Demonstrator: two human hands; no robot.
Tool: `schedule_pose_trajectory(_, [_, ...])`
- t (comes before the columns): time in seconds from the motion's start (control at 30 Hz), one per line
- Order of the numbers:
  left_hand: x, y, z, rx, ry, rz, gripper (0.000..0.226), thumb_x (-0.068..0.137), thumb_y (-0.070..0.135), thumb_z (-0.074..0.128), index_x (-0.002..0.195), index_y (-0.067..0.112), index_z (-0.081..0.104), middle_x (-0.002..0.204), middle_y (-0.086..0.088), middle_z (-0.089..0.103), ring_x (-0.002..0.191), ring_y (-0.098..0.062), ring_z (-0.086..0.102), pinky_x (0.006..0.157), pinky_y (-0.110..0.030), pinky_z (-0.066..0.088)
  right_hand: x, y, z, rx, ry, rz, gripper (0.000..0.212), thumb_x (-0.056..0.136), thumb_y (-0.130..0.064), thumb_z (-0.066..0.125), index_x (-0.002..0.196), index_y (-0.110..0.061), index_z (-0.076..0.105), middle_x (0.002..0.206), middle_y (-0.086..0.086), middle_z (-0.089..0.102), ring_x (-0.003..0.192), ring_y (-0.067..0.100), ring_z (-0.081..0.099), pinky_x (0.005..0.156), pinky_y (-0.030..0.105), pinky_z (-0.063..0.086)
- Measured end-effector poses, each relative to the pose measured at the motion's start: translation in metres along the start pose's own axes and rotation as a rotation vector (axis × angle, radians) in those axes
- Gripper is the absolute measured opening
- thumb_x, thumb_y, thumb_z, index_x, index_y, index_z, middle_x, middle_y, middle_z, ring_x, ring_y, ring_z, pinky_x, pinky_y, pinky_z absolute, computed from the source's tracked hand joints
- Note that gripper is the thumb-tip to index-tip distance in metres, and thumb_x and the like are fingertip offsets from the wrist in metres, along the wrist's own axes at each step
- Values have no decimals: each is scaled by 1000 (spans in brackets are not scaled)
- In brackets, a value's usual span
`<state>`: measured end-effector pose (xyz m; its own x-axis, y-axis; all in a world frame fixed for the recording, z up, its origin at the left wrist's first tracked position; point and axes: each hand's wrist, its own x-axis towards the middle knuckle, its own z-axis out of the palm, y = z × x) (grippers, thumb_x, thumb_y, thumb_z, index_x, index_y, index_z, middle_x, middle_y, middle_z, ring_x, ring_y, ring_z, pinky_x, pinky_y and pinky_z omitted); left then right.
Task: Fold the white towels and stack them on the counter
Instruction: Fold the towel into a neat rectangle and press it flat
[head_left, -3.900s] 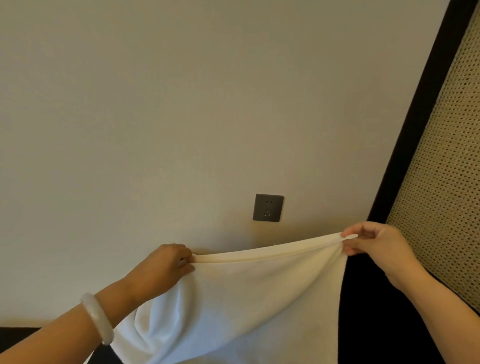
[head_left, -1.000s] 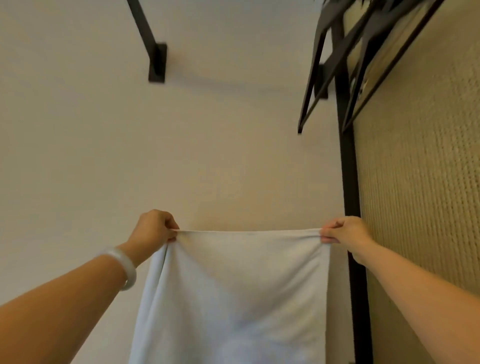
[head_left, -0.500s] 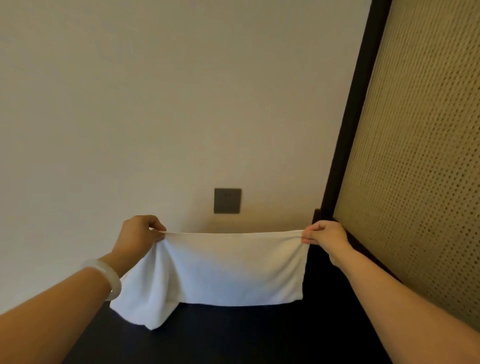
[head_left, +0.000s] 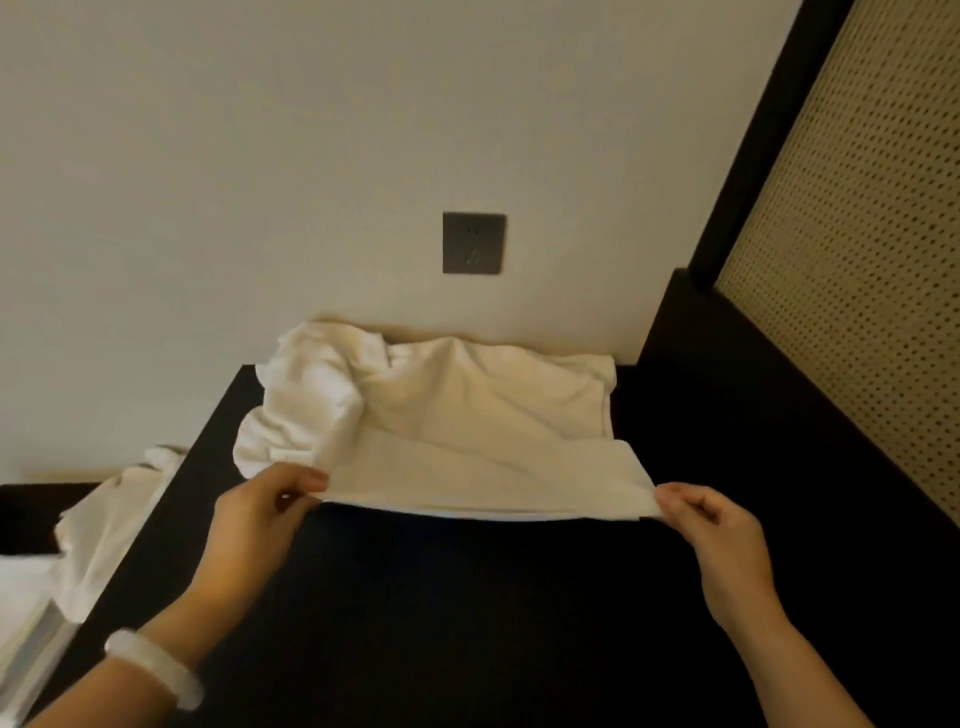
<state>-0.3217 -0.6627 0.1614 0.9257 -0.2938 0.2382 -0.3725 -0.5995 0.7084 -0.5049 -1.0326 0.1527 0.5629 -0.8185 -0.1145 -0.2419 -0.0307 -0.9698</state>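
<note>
1. Hands counted: two, both bare.
2. The left hand (head_left: 265, 514) is seen clamped on the near left corner of a white cloth towel (head_left: 467, 415), the corner pinched between thumb and fingers.
3. The right hand (head_left: 711, 540) is clamped on the near right corner of the same towel, pinched likewise. The near edge is drawn taut between the two hands.
4. The towel is laid out on a flat black worktop (head_left: 467, 623), its far end reaching the cream wall (head_left: 260, 156). More than one layer is seen along the near edge.
5. A crumpled white bundle (head_left: 301, 395) is noted at the towel's rear left, touching it. Whether it is part of the held towel or a second one cannot be told.
6. Off the worktop's left edge, on a lower level, one more rumpled white cloth (head_left: 104, 530) is seen, and flat white fabric (head_left: 15, 613) at the frame's edge. A count there cannot be made.
7. One pale, smooth bangle (head_left: 156, 670) is worn on the left wrist.
8. One dark grey square socket plate (head_left: 472, 243) is fixed to the wall above the towel. Pin holes are visible on it.
9. One beige perforated panel (head_left: 857, 260) in a black frame (head_left: 753, 130) stands along the right side.
</note>
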Motion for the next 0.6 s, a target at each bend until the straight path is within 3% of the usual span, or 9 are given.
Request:
schedule_pose_trajectory(0.17, [-64, -36, 9, 10, -116, -19, 44, 79, -4, 74, 90, 37, 63, 100, 17, 65, 93, -3, 64, 90, -29, 50, -46, 54, -9, -41, 35, 33, 10, 82, -2, 75, 79, -1, 65, 99, 1, 71, 93, 19, 66, 84, 33, 51])
schedule_pose_trajectory(0.27, [-92, -56, 16, 17, -166, 23, 47, 77, -3, 76, 87, 40, 62, 103, 20, 64, 94, 2, 63, 91, -22, 51, -70, 79, -5, -84, 48, 34, 19, 82, 6, 72, 84, -2, 55, 102, 2, 69, 95, 15, 66, 89, 37, 52])
schedule_pose_trajectory(0.33, [-104, -64, 19, 39, -190, 63, 40, 75, -3, 78, 88, 33, 66, 103, 24, 61, 94, 5, 61, 84, -14, 50, -79, 89, -2, -131, 65, 34, 22, 83, 7, 70, 90, -8, 55, 103, 0, 68, 97, 14, 65, 90, 38, 53])
schedule_pose_trajectory(0.5, [-113, -76, 16, 202, -170, 244, 31, 65, 1, 87, 84, 21, 72, 97, 12, 66, 90, -6, 46, 76, -16, 40, -78, 89, -5, -456, 102, 6, 30, 83, 1, 72, 99, -17, 54, 108, 9, 58, 94, 26, 61, 82, 40, 52])
schedule_pose_trajectory(0.6, [-117, -74, 13, 308, -203, 308, 32, 60, 9, 91, 80, 23, 70, 98, 8, 66, 92, -11, 43, 80, -27, 43, -84, 81, -8, -753, 33, -45, 17, 84, 0, 67, 93, -12, 60, 113, 9, 49, 101, 32, 53, 82, 34, 41])
